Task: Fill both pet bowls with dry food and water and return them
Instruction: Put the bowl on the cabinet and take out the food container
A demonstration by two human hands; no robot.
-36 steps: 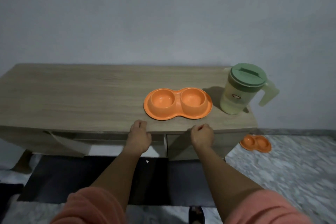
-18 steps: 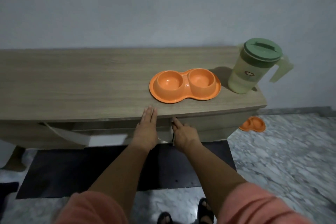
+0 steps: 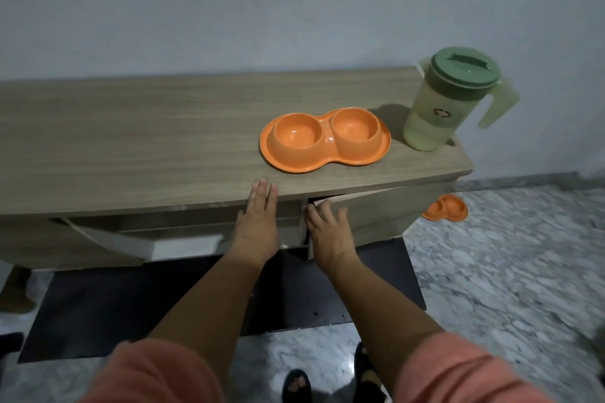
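Note:
An orange double pet bowl (image 3: pixel 324 142) sits empty on the wooden cabinet top (image 3: pixel 137 141), right of centre. A pale green pitcher (image 3: pixel 440 108) with a dark green lid stands just right of it and holds some liquid. A second orange double bowl (image 3: pixel 447 208) lies on the floor beyond the cabinet's right end. My left hand (image 3: pixel 258 219) rests flat with straight fingers on the cabinet's front edge. My right hand (image 3: pixel 327 232) curls its fingers round the left edge of the right cabinet door (image 3: pixel 376 213), which stands slightly ajar.
The cabinet's left door or drawer (image 3: pixel 131 239) hangs askew and partly open. A dark mat (image 3: pixel 196 304) lies on the marble floor (image 3: pixel 507 271) under the cabinet. My feet in sandals (image 3: pixel 327 379) stand at the bottom. A grey wall (image 3: pixel 294 10) rises behind.
My left hand went from a fist to flat on the cabinet edge. My right hand dropped below the edge, gripped the right door, and the door has swung slightly outward.

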